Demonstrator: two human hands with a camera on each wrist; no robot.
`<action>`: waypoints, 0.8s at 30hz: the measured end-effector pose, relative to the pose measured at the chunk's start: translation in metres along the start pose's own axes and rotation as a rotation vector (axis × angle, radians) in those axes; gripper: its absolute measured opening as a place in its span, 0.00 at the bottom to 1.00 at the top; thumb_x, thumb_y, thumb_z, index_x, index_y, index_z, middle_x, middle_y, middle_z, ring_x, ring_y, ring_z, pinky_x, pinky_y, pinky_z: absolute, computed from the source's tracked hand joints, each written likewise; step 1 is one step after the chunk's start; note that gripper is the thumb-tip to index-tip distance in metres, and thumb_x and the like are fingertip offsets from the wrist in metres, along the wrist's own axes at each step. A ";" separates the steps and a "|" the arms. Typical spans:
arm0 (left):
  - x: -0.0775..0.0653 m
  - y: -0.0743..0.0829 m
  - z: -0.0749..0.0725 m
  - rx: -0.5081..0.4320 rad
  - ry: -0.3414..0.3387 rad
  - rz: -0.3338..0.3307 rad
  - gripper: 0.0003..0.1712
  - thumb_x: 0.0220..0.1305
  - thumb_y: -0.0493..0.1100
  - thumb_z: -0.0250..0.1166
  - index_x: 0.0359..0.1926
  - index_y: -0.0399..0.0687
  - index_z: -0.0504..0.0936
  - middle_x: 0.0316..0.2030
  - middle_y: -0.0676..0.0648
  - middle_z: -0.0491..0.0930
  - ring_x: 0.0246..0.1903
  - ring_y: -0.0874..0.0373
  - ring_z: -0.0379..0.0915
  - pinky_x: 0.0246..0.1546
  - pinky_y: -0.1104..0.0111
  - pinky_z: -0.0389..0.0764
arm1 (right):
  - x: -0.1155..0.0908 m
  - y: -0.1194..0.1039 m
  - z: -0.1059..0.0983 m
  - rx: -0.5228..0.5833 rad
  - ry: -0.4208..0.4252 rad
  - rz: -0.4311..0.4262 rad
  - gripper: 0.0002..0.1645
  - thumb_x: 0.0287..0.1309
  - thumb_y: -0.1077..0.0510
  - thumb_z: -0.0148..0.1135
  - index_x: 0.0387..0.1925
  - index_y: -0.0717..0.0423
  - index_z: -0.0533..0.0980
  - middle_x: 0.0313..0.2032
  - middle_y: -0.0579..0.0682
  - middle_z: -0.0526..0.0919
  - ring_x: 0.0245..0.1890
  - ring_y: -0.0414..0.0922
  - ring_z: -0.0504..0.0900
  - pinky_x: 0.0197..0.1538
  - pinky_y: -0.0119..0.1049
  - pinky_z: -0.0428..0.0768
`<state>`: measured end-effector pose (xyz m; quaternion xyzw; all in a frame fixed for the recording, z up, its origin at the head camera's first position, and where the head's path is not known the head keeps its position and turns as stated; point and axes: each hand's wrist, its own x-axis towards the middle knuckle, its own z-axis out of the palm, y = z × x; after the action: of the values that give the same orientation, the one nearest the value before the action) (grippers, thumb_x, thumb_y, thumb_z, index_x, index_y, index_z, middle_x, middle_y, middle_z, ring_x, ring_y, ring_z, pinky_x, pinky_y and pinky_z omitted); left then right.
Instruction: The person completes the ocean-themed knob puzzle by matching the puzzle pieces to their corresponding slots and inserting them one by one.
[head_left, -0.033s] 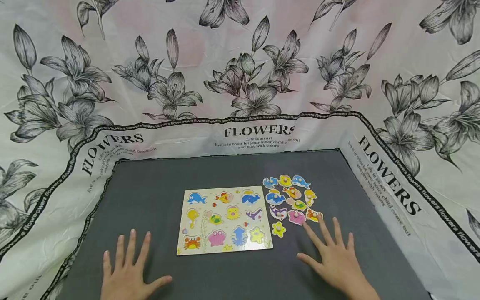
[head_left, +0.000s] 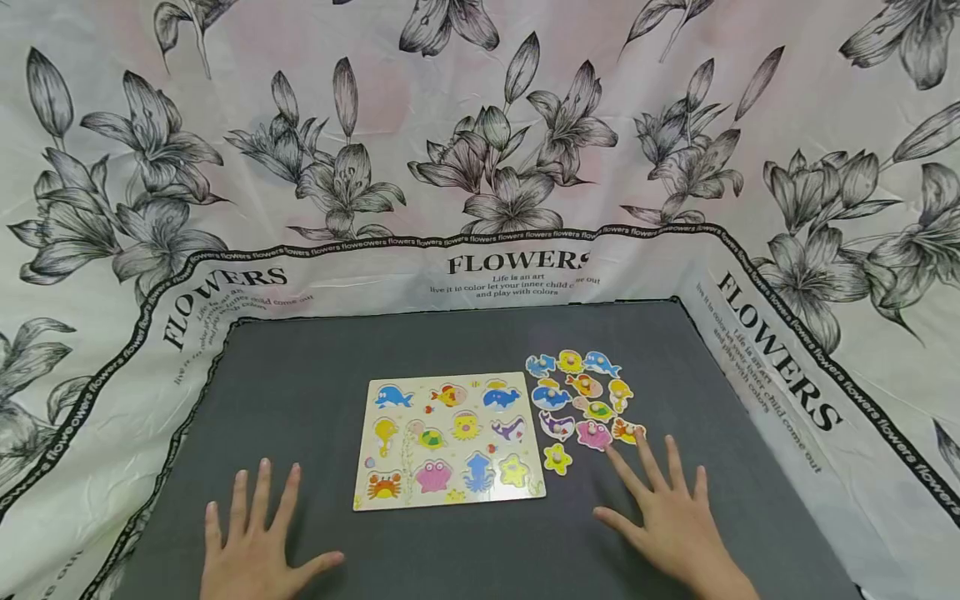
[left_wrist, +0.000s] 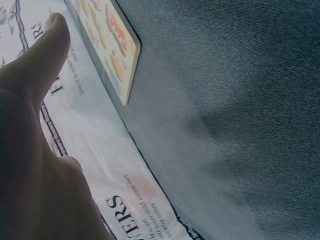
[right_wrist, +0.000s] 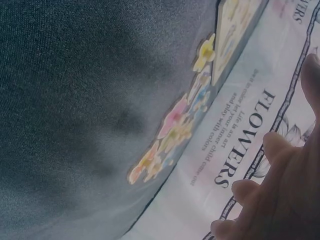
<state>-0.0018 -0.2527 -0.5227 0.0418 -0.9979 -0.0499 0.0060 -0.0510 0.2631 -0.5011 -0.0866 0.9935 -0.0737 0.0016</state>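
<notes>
White cloth (head_left: 517,287) printed with grey flowers and the word FLOWERS hangs behind and along both sides of a dark grey table (head_left: 300,358). Over the near part of the table, the left hand (head_left: 251,554) has its fingers straight and spread wide, the thumb reaching out toward the board; it is empty and lies apart from everything on the table. Likewise the right hand (head_left: 671,521) is empty, with fingers spread and thumb stretched out to the side. From the head, its longer fingertips reach the near edge of the loose pieces, just by the pink piece (head_left: 594,434) and overlapping the orange crab (head_left: 628,430); the right wrist view shows those fingers apart from the pieces.

Between the hands and farther back, a pale puzzle board (head_left: 450,454) lies flat, its sea animal pictures in three rows. Loose pieces with small knobs are grouped just beside it, on the right hand's side: blue ones at the far end, the orange fish (head_left: 584,385) and turtle (head_left: 597,410) in the middle, and the yellow star (head_left: 558,458) nearest, close to the board's edge.
</notes>
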 end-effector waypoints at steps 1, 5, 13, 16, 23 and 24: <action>0.000 -0.001 0.000 0.000 0.008 0.001 0.81 0.37 0.93 0.55 0.81 0.62 0.30 0.80 0.38 0.25 0.77 0.36 0.11 0.69 0.33 0.18 | 0.000 -0.001 0.000 0.002 0.004 -0.002 0.52 0.57 0.21 0.57 0.78 0.29 0.56 0.82 0.50 0.42 0.79 0.66 0.37 0.65 0.82 0.43; 0.000 -0.003 -0.003 -0.001 0.039 0.003 0.82 0.35 0.92 0.57 0.81 0.62 0.31 0.80 0.37 0.27 0.77 0.36 0.13 0.70 0.34 0.18 | 0.003 -0.004 -0.001 0.013 0.002 -0.004 0.52 0.57 0.21 0.57 0.78 0.30 0.56 0.81 0.51 0.43 0.80 0.65 0.35 0.65 0.81 0.42; 0.020 -0.003 0.005 -0.131 -0.009 0.092 0.81 0.37 0.89 0.63 0.82 0.57 0.35 0.81 0.38 0.32 0.78 0.34 0.19 0.71 0.32 0.25 | 0.009 -0.003 -0.011 0.059 -0.025 0.002 0.52 0.58 0.20 0.55 0.77 0.36 0.60 0.79 0.58 0.53 0.79 0.66 0.41 0.66 0.79 0.48; 0.034 -0.001 0.016 -0.235 -0.094 0.128 0.81 0.38 0.86 0.66 0.82 0.55 0.37 0.81 0.38 0.35 0.78 0.33 0.22 0.71 0.31 0.34 | 0.018 0.000 -0.016 0.095 0.000 -0.005 0.49 0.59 0.22 0.57 0.75 0.41 0.65 0.73 0.61 0.66 0.74 0.67 0.59 0.64 0.74 0.62; 0.059 0.003 0.036 -0.339 -0.221 0.145 0.81 0.41 0.84 0.67 0.82 0.50 0.37 0.80 0.35 0.40 0.77 0.28 0.28 0.70 0.29 0.39 | 0.043 0.006 -0.021 0.297 0.090 0.043 0.28 0.61 0.44 0.70 0.60 0.50 0.81 0.45 0.50 0.90 0.38 0.46 0.88 0.38 0.49 0.84; 0.062 0.004 0.038 -0.353 -0.232 0.141 0.81 0.41 0.83 0.68 0.82 0.49 0.37 0.80 0.35 0.39 0.77 0.27 0.27 0.70 0.29 0.38 | 0.047 0.007 -0.020 0.331 0.119 0.044 0.24 0.61 0.48 0.72 0.57 0.51 0.83 0.40 0.48 0.90 0.34 0.43 0.87 0.34 0.43 0.83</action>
<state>-0.0649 -0.2498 -0.5596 -0.0356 -0.9681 -0.2279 -0.0979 -0.0989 0.2644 -0.4815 -0.0589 0.9677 -0.2415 -0.0415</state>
